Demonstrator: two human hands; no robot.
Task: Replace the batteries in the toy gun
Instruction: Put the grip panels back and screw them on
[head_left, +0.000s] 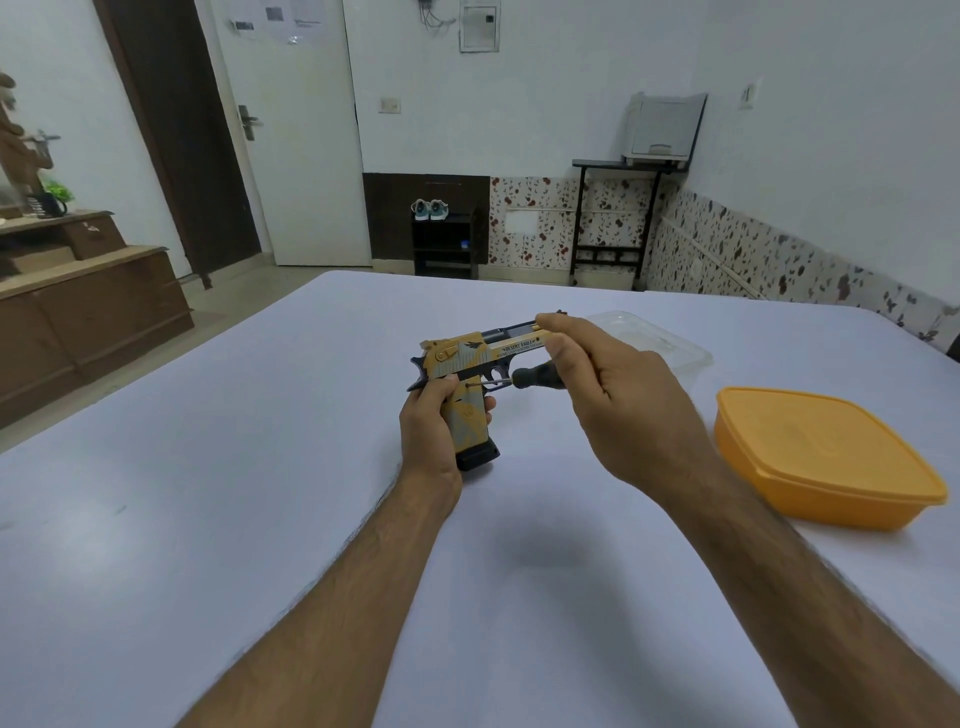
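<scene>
The yellow, grey and black plastic toy pistol (470, 364) is held upright above the middle of the white-covered table (208, 493), barrel pointing toward the far right corner. The left hand (434, 431) wraps its fingers around the pistol's grip, with the black magazine base sticking out below the palm. The right hand (602, 384) holds a small screwdriver with a black handle and thin metal shaft (524, 379), fingers curled around the handle; the tip meets the side of the grip just above the left thumb. Near the right edge of the table sits an orange plastic box with its lid on (826, 457). Behind the right hand, toward the far edge, lies a clear plastic container (654, 338)
</scene>
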